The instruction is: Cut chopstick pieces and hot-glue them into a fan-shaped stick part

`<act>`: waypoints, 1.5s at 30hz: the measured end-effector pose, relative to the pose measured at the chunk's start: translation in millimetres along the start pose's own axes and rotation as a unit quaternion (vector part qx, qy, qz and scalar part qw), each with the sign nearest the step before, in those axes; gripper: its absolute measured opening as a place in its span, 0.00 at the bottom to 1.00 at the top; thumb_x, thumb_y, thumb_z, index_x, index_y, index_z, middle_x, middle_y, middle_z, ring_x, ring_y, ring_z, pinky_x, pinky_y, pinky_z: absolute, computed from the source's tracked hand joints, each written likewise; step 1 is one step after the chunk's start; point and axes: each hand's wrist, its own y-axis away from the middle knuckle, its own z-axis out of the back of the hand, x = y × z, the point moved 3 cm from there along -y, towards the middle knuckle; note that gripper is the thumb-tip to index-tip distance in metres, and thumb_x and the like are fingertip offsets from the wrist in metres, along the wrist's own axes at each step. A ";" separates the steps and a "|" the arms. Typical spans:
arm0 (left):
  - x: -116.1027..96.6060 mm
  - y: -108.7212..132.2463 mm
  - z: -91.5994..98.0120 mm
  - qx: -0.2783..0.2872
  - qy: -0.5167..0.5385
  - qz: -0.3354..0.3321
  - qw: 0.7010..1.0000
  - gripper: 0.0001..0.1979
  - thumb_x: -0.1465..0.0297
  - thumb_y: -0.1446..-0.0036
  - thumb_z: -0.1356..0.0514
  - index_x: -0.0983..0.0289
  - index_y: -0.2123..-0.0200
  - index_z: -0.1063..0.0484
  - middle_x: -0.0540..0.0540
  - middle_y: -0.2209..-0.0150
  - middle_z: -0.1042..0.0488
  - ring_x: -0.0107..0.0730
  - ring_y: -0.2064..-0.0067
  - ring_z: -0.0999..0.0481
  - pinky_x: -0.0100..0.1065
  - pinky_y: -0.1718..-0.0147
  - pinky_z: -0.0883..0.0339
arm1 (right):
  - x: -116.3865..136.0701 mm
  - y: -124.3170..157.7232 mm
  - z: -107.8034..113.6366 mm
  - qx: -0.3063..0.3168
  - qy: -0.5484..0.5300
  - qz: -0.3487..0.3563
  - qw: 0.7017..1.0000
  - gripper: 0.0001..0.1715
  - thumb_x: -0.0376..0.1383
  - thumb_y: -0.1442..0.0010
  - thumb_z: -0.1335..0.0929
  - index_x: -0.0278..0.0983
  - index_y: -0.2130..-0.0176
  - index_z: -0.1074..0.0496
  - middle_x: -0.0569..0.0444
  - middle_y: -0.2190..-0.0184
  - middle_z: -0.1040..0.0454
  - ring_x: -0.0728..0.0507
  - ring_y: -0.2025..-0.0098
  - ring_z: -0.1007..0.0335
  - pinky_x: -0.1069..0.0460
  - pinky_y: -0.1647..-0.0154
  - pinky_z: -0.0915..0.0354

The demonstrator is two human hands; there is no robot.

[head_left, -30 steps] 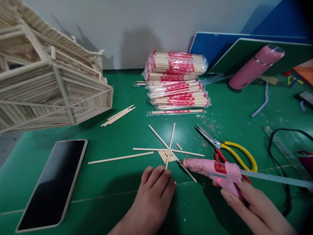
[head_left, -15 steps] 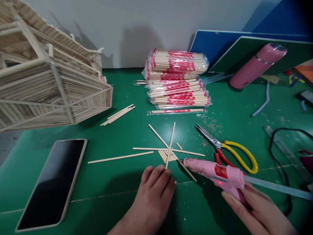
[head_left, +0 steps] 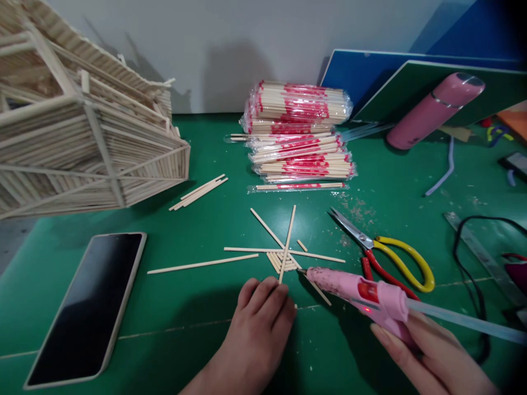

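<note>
My right hand grips a pink hot glue gun with a clear glue stick trailing from its back. Its nozzle points left at a small star of crossed wooden sticks lying on the green table. My left hand rests on the table with fingers curled together, its fingertips pressing on the near end of one stick of the star. A single long stick lies to the left of it.
A large stick-built model stands at the far left. A phone lies face up at the near left. Wrapped chopstick packs are stacked at the back. Yellow-handled scissors, a pink flask, a black cable and a ruler lie to the right.
The glue gun has tilted slightly, its rear dropping and nozzle staying by the sticks. My left hand has stayed in place.
</note>
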 end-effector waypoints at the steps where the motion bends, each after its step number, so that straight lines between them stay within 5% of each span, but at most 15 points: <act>1: 0.0 0.1 0.0 -0.001 -0.003 0.001 1.000 0.07 0.73 0.45 0.47 0.63 0.65 0.30 0.54 0.61 0.26 0.38 0.56 0.32 0.42 0.52 0.48 | 0.1 0.7 -0.6 -0.011 0.004 -0.006 1.000 0.17 0.44 0.44 0.40 0.38 0.59 0.32 0.48 0.65 0.25 0.40 0.63 0.27 0.49 0.64 0.29; 10: -0.6 -1.1 0.0 -0.008 -0.006 0.003 1.000 0.06 0.73 0.46 0.46 0.63 0.66 0.30 0.54 0.62 0.26 0.38 0.56 0.32 0.42 0.52 0.47 | 17.2 -17.2 16.5 -0.030 -0.011 0.056 0.998 0.18 0.41 0.42 0.43 0.40 0.55 0.34 0.52 0.74 0.25 0.44 0.75 0.28 0.52 0.68 0.30; 17: 0.5 2.5 -2.3 -0.003 0.003 -0.003 1.000 0.06 0.74 0.47 0.45 0.64 0.65 0.30 0.54 0.60 0.27 0.39 0.55 0.33 0.43 0.51 0.49 | 12.7 -12.7 11.7 -0.029 0.008 0.066 0.997 0.20 0.41 0.42 0.42 0.40 0.51 0.37 0.51 0.68 0.25 0.45 0.74 0.27 0.53 0.71 0.29; 45: -0.5 1.4 0.6 -0.005 -0.003 -0.001 1.000 0.06 0.73 0.46 0.46 0.63 0.65 0.30 0.54 0.61 0.26 0.38 0.55 0.32 0.43 0.52 0.47 | 3.9 -6.6 6.5 -0.011 -0.026 0.006 1.000 0.15 0.42 0.45 0.38 0.43 0.57 0.32 0.55 0.71 0.23 0.43 0.74 0.27 0.52 0.70 0.28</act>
